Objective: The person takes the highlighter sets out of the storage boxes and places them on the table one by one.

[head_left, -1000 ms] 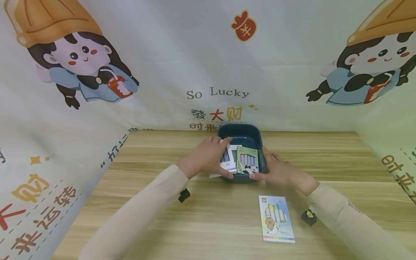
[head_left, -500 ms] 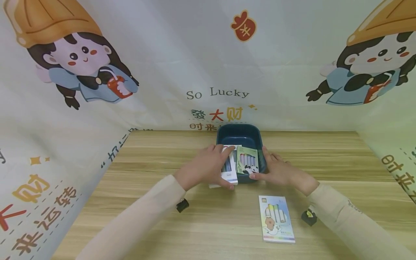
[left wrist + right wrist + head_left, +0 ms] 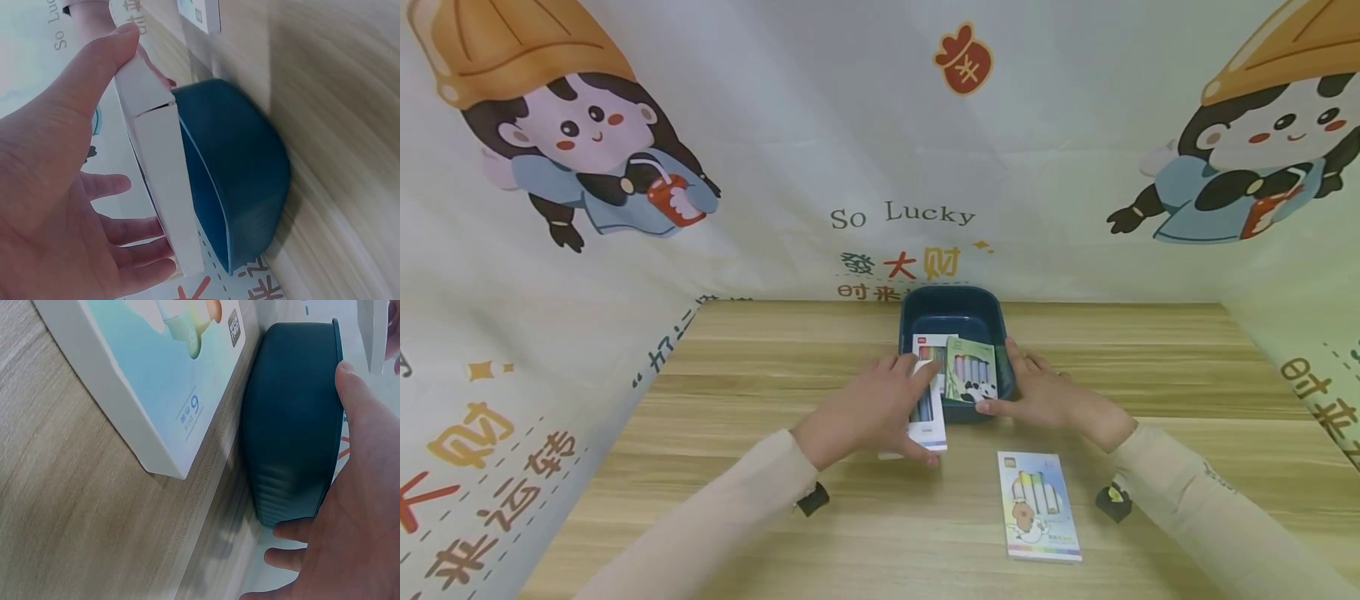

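My left hand (image 3: 865, 408) holds a white box (image 3: 929, 425) with a window of dark marker-like sticks, thumb at its near end, fingers along its far side. The box is tilted over the near left rim of the dark blue bin (image 3: 955, 310); in the left wrist view its white edge (image 3: 165, 181) overlaps the bin's wall (image 3: 240, 156). My right hand (image 3: 1048, 396) grips the bin's right side, thumb (image 3: 353, 387) on the rim. Inside lie a green panda-printed box of markers (image 3: 972, 371) and a white box with a red logo (image 3: 936, 342).
Another box of markers (image 3: 1039, 508), pale blue with cartoon animals, lies flat on the wooden table (image 3: 760, 517) in front of the bin. A printed cloth (image 3: 1045, 167) hangs right behind the bin and along both sides.
My left hand has drawn the white box toward me, off the bin's interior, uncovering the red-logo box beneath. The right hand and bin have stayed put.
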A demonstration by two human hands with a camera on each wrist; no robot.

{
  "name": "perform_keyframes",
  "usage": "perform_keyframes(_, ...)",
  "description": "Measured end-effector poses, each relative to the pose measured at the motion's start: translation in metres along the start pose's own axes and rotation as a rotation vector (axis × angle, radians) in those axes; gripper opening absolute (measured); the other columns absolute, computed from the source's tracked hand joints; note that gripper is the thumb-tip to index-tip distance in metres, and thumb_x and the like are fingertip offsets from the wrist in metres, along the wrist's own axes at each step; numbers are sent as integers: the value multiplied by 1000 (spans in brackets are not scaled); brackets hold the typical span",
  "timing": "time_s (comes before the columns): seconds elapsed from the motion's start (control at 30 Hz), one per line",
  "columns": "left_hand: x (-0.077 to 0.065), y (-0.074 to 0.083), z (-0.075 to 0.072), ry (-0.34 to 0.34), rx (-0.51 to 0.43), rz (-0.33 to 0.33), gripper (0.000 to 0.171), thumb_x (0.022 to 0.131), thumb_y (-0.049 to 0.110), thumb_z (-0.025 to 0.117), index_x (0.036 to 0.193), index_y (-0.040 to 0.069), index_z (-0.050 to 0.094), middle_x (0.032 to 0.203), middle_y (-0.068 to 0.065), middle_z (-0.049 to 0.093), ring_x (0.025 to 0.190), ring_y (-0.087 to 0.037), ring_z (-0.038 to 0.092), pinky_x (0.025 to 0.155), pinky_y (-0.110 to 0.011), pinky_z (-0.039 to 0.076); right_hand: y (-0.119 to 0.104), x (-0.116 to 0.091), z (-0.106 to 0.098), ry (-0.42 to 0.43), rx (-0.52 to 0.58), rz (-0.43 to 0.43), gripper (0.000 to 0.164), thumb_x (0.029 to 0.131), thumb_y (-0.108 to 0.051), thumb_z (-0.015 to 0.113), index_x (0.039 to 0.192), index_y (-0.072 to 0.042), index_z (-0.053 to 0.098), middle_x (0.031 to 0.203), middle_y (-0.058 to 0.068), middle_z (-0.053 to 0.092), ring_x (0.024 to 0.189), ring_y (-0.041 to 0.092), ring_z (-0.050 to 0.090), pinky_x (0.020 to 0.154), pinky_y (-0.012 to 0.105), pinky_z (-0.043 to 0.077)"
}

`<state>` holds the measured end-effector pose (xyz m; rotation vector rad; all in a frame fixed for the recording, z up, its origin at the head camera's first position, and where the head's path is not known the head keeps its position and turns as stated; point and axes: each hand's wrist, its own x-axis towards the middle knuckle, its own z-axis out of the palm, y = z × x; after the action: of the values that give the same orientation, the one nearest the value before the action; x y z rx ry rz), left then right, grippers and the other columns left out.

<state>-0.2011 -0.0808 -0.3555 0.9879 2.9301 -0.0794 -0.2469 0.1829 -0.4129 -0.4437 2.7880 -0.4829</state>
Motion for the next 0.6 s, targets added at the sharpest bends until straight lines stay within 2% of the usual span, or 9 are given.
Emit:
perform_keyframes(0.4,-16,11,12,-22,7,16,119,63,79,73,155,16,30,150,-17,45,133,-34,47,114,-47,41,0,-2,-1,1,3,-2,123,81,-82,49,158,-5,-8,162,30,16,149,52,16,110,78,19)
perform_keyframes(0.6,-23,16,18,7,31,43,119,62,79,73,153,15,33,144,-17,50,130,-32,49,115,-45,40,0,-3,-2,0,-3,-7,122,82,-82,49,158,-4,-8,162,30,15,149,52,17,110,77,20)
